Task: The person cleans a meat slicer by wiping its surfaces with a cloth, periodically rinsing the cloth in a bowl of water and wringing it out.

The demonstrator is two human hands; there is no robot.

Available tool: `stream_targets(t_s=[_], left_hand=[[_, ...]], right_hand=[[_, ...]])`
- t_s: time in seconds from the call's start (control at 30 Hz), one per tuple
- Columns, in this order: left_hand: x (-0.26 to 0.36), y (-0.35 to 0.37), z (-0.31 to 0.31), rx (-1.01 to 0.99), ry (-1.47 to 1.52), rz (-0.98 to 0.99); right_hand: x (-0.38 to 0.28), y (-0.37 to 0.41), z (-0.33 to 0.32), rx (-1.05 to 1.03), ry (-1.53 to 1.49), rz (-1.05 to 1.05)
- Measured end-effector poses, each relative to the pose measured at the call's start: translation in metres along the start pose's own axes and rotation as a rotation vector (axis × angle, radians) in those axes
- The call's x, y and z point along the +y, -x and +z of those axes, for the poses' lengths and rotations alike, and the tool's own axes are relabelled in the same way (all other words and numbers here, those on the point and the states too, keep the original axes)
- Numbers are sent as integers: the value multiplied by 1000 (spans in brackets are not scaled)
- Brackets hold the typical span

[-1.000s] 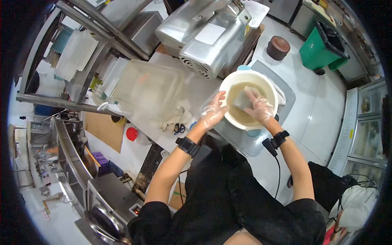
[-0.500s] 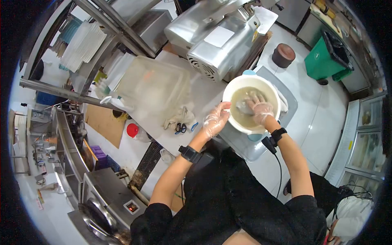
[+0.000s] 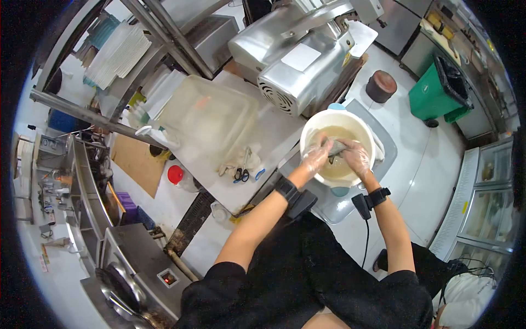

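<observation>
A white basin (image 3: 308, 129) with pale blue handles holds cloudy, yellowish liquid. Over that liquid, my left hand (image 3: 316, 156) and my right hand (image 3: 357, 157), both in clear plastic gloves, are closed on a small grey, wet-looking piece (image 3: 337, 147). The fingers of both hands meet around it, and a dark part shows below; its kind cannot be made out. Beneath the basin is a translucent grey tub or lid (image 3: 386, 129), with white cloth beside the basin.
On the worktable to the left lie scissors (image 3: 241, 175), a crumpled cloth (image 3: 249, 159) and a large translucent container (image 3: 211, 109). A metal machine (image 3: 307, 71) stands ahead. A green bin (image 3: 435, 90) and a brown round stool (image 3: 381, 86) stand right. Another person (image 3: 466, 293) is lower right.
My left hand has moved from the basin's rim to inside it. My right hand has risen out of the liquid, and both hands now hold the grey piece.
</observation>
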State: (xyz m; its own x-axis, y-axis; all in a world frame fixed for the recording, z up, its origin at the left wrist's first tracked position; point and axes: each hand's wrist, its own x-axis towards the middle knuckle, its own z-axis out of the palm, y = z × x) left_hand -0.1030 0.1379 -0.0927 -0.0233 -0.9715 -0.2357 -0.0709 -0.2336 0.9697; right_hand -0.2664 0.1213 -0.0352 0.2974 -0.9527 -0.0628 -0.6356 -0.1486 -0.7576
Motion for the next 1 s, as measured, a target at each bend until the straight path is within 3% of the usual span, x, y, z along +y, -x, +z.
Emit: stream_targets(t_s=[0.03,0.07,0.1,0.13,0.17,0.2,0.27,0.3,0.37,0.43,0.47,0.5,0.53,0.6,0.67,0.7,0.73,0.8,0.9,0.93,0.97,1.0], left_hand=[[29,7,1,-82,157,-222],[30,6,4,-79,160,-216],[31,8,9,-114,362,-256],[31,8,12,-151,564,-295],[40,11,11,-152,565,-292],[48,14,9,-179,630,-371],[42,12,10,-211,693,-451],[28,6,11,-249,792,-388],[20,1,14,-290,886,-322],[16,-1,18,-64,761,-283],[17,0,21,-62,762,-281],[18,2,24,-12,543,-217],[23,7,26,37,323,-153],[34,16,30,13,288,-114],[49,27,31,49,-328,28],[49,32,31,57,-339,227],[44,32,32,59,-337,226],[26,28,36,172,-426,484],[43,39,22,199,-592,517],[45,37,14,37,-505,405],[43,36,15,84,-403,313],[41,37,16,129,-303,220]], right_hand=[[-19,4,-7,15,-36,98],[-29,7,-11,30,-73,196],[-27,9,-10,31,-69,191],[-20,10,-6,45,-386,229],[-12,12,-2,58,-703,265],[4,13,5,60,-702,263],[30,14,14,-6,-620,-66],[34,15,16,-2,-620,-69],[22,15,21,-53,-1243,132],[14,16,25,41,-1126,176],[10,16,27,133,-1007,217],[6,17,31,131,-1007,216],[-1,17,33,141,-1152,279],[-13,18,32,151,-1295,343],[-25,18,27,72,-1601,445],[-21,15,30,69,-1599,446],[-13,11,34,43,-1601,438],[-14,11,34,18,-1600,433],[-11,17,34,133,-1348,408],[16,11,41,171,-1046,254],[8,6,37,203,-741,104],[2,3,29,222,-1073,482]])
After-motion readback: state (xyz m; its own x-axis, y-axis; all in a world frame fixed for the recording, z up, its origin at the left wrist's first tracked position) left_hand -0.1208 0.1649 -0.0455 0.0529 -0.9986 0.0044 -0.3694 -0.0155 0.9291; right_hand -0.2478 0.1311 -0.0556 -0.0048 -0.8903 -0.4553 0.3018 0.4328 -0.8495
